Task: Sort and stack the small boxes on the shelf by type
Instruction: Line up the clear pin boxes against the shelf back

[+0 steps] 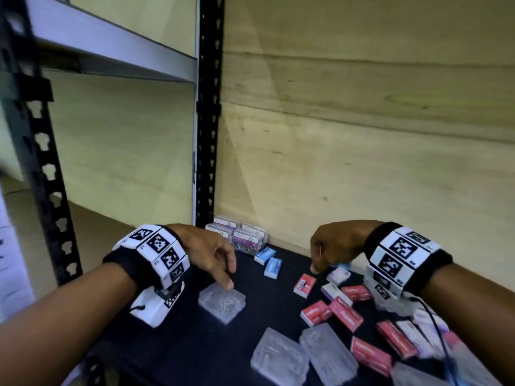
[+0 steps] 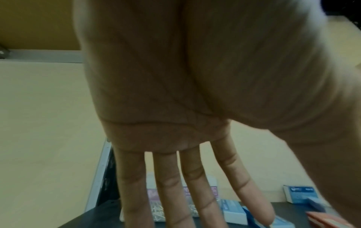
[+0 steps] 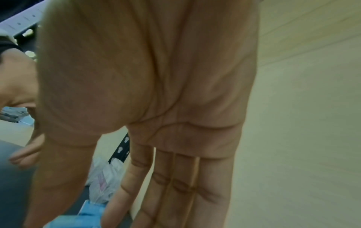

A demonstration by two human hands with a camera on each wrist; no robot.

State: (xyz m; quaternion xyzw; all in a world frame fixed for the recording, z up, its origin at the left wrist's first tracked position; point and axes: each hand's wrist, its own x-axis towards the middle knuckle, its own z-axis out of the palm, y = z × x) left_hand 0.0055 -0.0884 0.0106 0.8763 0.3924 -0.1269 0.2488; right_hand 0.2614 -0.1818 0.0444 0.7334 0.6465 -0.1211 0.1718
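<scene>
Small boxes lie on the black shelf [image 1: 259,296]. In the back corner stand stacked purple-labelled clear boxes [image 1: 242,236]. Two blue boxes [image 1: 269,260] lie in front of them. Several red boxes [image 1: 344,313] and white boxes [image 1: 338,275] are scattered on the right. My left hand [image 1: 223,270] hangs with straight fingers [image 2: 195,192], one fingertip at the far edge of a clear plastic box [image 1: 223,302]. My right hand [image 1: 320,260] points its fingers [image 3: 175,192] down over a blue box [image 3: 86,216] and holds nothing.
Two more clear plastic boxes [image 1: 281,355] lie at the front. A black slotted post [image 1: 207,121] stands at the back corner, with a plywood wall [image 1: 362,135] behind. A grey upper shelf [image 1: 111,48] hangs above on the left. A cable [image 1: 437,324] runs from my right wrist.
</scene>
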